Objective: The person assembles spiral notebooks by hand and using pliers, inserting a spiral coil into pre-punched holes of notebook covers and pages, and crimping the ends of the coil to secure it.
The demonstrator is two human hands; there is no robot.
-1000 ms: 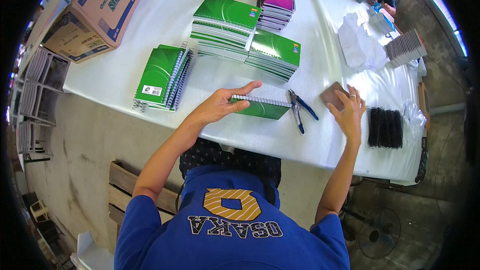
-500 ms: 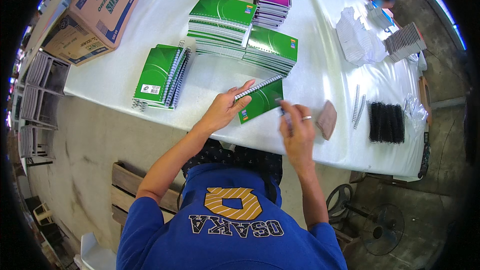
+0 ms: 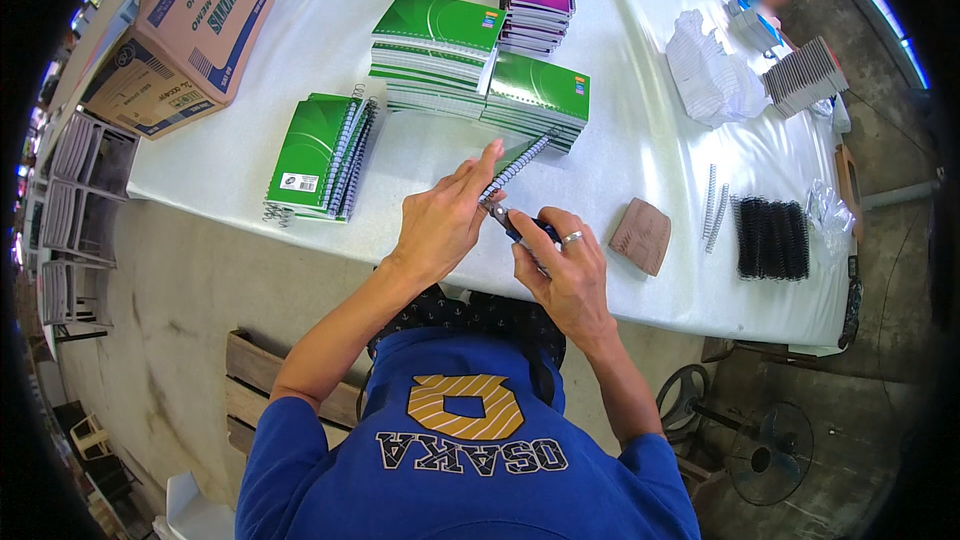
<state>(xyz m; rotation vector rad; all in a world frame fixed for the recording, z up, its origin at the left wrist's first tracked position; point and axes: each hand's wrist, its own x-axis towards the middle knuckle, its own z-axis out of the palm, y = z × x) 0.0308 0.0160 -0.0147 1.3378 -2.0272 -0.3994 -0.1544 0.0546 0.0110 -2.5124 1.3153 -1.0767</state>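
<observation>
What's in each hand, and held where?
Right hand: the pliers, by their handles. Left hand: the spiral notebook, near the coil end beside the pliers.

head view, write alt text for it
A person's left hand holds a spiral notebook as the right hand holds pliers at the near end of its coil. Green notebook stacks, a cardboard box and black coils sit on a white table.

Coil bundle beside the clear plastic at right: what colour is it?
Black; the coil bundle shows best in the head view.

A cardboard box [image 3: 185, 52] (blue-striped) stands well apart from a fan [image 3: 762, 458].
</observation>
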